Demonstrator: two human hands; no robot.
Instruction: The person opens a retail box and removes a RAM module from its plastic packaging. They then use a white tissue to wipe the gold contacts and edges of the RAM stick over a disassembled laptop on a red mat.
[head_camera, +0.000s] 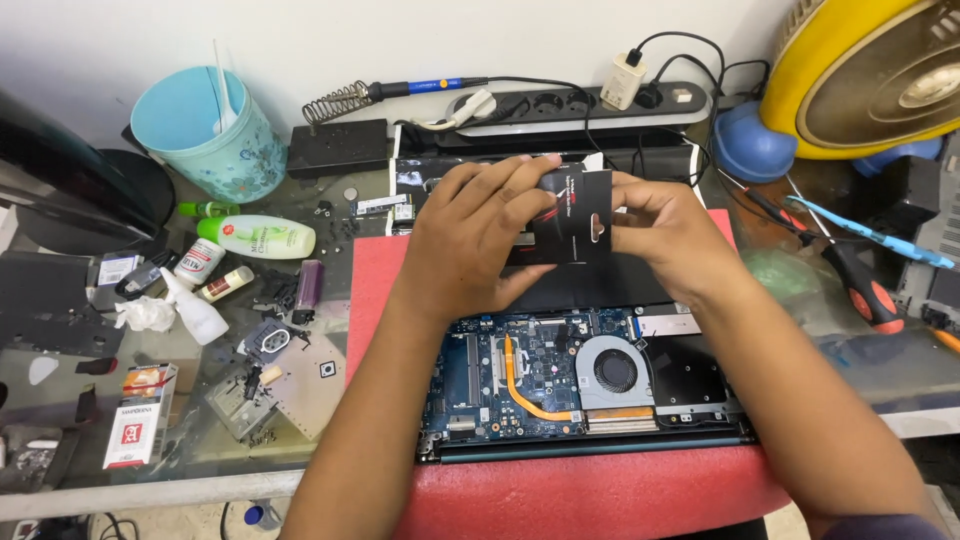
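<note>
At centre frame I pinch the small black card package between my left hand and right hand, both closed on its edges, above the opened laptop. I'd grip it evenly to avoid bending it.

Between the left hand and right hand sits a small black glossy cardboard package. Below them lie an opened laptop's blue circuit board with a shiny copper pipe, on a matt red cloth mat.
</note>
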